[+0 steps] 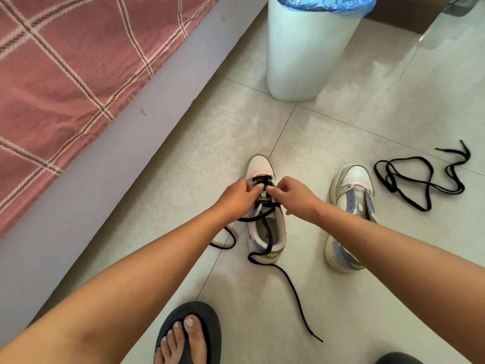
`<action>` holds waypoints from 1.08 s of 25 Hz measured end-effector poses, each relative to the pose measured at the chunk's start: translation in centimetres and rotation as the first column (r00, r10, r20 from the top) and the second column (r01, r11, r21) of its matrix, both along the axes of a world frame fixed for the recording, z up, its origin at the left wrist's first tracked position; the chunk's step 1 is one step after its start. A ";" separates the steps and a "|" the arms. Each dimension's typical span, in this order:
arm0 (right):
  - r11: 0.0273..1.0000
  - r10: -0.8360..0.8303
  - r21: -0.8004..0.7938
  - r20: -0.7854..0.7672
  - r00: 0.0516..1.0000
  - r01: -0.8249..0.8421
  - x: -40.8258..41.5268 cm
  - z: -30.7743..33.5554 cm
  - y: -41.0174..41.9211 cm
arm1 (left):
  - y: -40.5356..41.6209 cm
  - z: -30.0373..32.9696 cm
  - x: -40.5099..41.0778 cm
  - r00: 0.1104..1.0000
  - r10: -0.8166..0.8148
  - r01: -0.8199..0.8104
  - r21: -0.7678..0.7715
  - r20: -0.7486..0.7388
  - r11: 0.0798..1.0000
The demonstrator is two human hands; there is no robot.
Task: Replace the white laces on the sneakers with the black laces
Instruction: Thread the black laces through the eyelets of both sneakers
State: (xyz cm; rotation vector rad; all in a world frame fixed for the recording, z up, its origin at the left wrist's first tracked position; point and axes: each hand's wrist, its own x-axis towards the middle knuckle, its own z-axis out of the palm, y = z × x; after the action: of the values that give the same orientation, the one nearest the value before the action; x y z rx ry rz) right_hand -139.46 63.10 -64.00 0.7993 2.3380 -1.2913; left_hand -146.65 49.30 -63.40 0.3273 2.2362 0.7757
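Two sneakers on the floor [341, 127]: the one being laced [265, 232] sits left, the other sneaker [351, 214] right beside it. Spare lace [420, 179] lies loose further right. Bin [307, 53] stands far, behind the shoes. Bed [78, 74] runs along the left. Both hands, left hand [240, 195] and right hand [296, 194], are over the left shoe's eyelets; its lace [288, 279] trails near, toward a sandalled foot [187, 334].

Black lace [273, 271], pink checked bedspread [65, 61] (white bin [301, 56]).
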 end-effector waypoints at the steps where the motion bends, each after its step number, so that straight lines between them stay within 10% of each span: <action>1: 1.000 0.003 0.028 -0.012 1.000 -0.003 -0.3 0.2 -0.2 | 0.3 0.3 -0.1 0.998 -0.031 0.029 -0.034 -0.051 0.999; 7: 0.901 -0.197 -0.377 0.078 0.977 0.212 0.3 0.6 0.3 | 0.1 0.9 -0.5 0.996 -0.084 0.083 -0.048 -0.023 0.995; 13: 0.304 -0.570 -0.809 0.268 0.777 0.502 1.9 -1.1 -1.0 | -1.2 -0.7 1.8 0.976 0.204 -0.197 0.083 -0.075 0.977; 19: 0.727 -0.327 -0.559 0.228 0.917 0.398 0.7 0.4 -0.5 | -0.6 0.3 0.5 0.995 0.098 -0.098 -0.008 0.000 0.995; 22: 0.725 -0.333 -0.554 0.240 0.912 0.410 0.5 1.0 -1.0 | 0.4 1.2 -0.5 0.992 -0.111 0.118 -0.131 0.058 0.984; 27: 0.675 -0.333 -0.579 0.312 0.890 0.456 0.3 1.1 -1.0 | 0.6 1.2 -0.7 0.878 0.210 -0.217 -0.033 0.431 0.976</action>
State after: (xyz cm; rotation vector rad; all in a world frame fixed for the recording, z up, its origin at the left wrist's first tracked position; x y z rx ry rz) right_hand -139.11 62.13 -62.93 1.1476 1.4287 -1.9460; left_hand -147.33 49.88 -62.22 -0.0875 1.8591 0.8855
